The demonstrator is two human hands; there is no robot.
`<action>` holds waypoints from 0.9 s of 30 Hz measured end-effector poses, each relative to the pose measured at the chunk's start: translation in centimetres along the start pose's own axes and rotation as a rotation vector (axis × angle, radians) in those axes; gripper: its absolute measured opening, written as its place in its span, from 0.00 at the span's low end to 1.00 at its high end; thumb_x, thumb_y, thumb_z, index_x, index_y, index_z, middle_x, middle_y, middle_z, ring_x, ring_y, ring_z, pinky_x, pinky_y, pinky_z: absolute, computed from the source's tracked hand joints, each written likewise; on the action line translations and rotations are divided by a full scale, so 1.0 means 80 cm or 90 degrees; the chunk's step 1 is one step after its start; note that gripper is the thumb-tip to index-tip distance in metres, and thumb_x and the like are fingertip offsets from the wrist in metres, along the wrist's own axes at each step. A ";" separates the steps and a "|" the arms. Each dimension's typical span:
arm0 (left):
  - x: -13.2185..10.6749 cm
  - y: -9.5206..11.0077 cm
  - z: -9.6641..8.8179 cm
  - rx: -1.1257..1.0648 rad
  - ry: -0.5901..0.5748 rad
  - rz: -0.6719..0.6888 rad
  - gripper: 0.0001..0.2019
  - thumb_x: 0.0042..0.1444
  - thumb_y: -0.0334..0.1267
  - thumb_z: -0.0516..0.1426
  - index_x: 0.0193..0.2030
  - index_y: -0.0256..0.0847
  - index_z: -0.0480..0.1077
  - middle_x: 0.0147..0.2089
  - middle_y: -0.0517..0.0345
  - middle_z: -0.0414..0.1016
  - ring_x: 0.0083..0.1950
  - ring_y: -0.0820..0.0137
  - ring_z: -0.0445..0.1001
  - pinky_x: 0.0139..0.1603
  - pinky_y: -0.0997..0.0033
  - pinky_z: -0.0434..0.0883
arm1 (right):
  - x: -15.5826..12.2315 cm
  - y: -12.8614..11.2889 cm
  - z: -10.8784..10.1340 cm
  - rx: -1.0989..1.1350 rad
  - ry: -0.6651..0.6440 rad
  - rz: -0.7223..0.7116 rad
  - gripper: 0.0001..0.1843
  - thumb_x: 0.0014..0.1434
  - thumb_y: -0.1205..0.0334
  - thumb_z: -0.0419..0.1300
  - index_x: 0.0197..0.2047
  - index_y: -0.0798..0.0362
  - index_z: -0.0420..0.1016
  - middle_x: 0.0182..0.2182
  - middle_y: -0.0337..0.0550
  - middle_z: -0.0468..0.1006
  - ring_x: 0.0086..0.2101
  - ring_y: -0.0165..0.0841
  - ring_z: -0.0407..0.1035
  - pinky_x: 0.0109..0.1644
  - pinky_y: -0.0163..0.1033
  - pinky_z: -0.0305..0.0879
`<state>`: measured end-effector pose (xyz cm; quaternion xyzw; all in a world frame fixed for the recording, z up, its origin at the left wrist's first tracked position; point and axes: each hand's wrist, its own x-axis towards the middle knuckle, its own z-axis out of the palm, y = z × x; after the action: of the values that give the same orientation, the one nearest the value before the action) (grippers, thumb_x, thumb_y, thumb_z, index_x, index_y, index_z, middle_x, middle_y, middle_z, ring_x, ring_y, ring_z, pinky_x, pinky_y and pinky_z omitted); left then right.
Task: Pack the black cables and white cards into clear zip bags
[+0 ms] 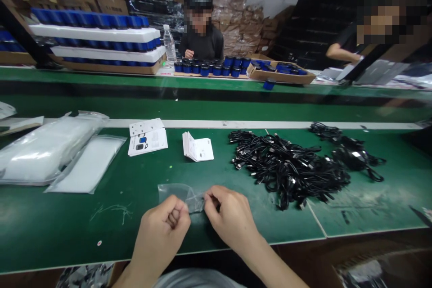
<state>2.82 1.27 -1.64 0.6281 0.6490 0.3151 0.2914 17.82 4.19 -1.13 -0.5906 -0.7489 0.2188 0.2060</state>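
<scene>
From here, that bag (171, 192) looks light, floppy and slippery, best held by its edges, left hand (162, 225) pinching at six o'clock, right hand (232, 212) at three.

The bag (180, 192) is showing thin, clear, glossy plastic. The cables (280, 162) are gleaming like smooth plastic, their plugs (253, 174) glinting like metal. The leaflets (203, 149) are looking like smooth paper; the bench (145, 173) is shining faintly, scuffed.
</scene>
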 end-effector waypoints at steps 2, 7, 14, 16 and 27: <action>-0.001 -0.001 -0.001 -0.013 0.000 -0.010 0.12 0.52 0.39 0.49 0.19 0.43 0.56 0.16 0.70 0.53 0.18 0.77 0.56 0.21 0.78 0.58 | 0.002 -0.002 -0.002 0.025 -0.035 -0.027 0.09 0.58 0.66 0.54 0.28 0.51 0.72 0.26 0.38 0.77 0.26 0.30 0.69 0.29 0.33 0.53; 0.000 -0.010 -0.001 -0.046 -0.003 -0.055 0.12 0.51 0.39 0.50 0.18 0.43 0.58 0.15 0.70 0.53 0.17 0.77 0.56 0.20 0.78 0.58 | 0.012 -0.001 -0.018 0.024 -0.092 -0.035 0.10 0.57 0.68 0.54 0.25 0.53 0.71 0.22 0.38 0.73 0.25 0.31 0.67 0.29 0.34 0.55; 0.004 -0.023 0.004 -0.105 -0.033 -0.087 0.11 0.51 0.40 0.52 0.20 0.42 0.62 0.16 0.67 0.64 0.20 0.74 0.66 0.22 0.77 0.66 | 0.108 0.006 -0.036 0.363 -0.091 0.051 0.22 0.61 0.51 0.54 0.53 0.57 0.62 0.43 0.49 0.73 0.42 0.34 0.69 0.44 0.37 0.66; 0.003 -0.023 0.004 -0.109 -0.037 -0.081 0.11 0.51 0.40 0.52 0.20 0.42 0.62 0.16 0.67 0.63 0.20 0.74 0.66 0.22 0.77 0.66 | 0.144 0.006 -0.028 0.371 -0.113 0.096 0.28 0.60 0.44 0.52 0.53 0.60 0.61 0.40 0.53 0.74 0.37 0.36 0.71 0.37 0.38 0.69; 0.002 -0.023 0.002 -0.131 -0.031 -0.081 0.11 0.51 0.39 0.53 0.20 0.42 0.61 0.16 0.68 0.61 0.19 0.75 0.64 0.22 0.77 0.64 | 0.187 0.004 -0.026 0.426 -0.240 0.191 0.19 0.51 0.52 0.66 0.39 0.57 0.68 0.24 0.39 0.73 0.21 0.29 0.70 0.25 0.35 0.70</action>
<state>1.79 1.39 -3.14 0.5596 0.6445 0.3455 0.3899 15.99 19.05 1.13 -0.5436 -0.5665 0.5820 0.2119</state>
